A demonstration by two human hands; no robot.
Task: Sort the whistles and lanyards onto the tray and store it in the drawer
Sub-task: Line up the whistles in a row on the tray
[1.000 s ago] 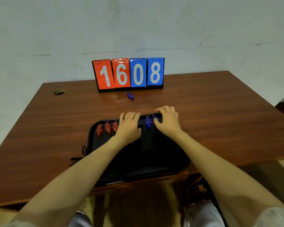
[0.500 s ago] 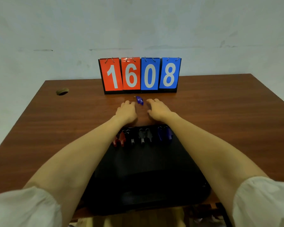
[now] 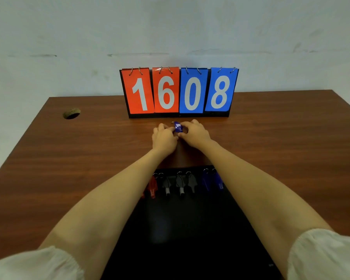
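Note:
A loose blue whistle [image 3: 178,126] sits just in front of the scoreboard, pinched between the fingertips of both hands. My left hand [image 3: 163,138] touches it from the left and my right hand [image 3: 194,134] from the right. Nearer to me lies a black tray [image 3: 186,229] between my forearms. Along its far edge stands a row of whistles: red whistles [image 3: 152,185] at the left, black whistles [image 3: 180,183] in the middle, blue whistles [image 3: 211,179] at the right. My arms hide part of the row.
A flip scoreboard [image 3: 179,91] reading 1608 stands at the back of the wooden desk [image 3: 69,158], against a pale wall. A round cable hole [image 3: 71,113] is at the desk's back left.
Both hands left the tray's far edge, reached forward to the loose blue whistle by the scoreboard, and closed their fingertips on it. The view moved closer to the desk.

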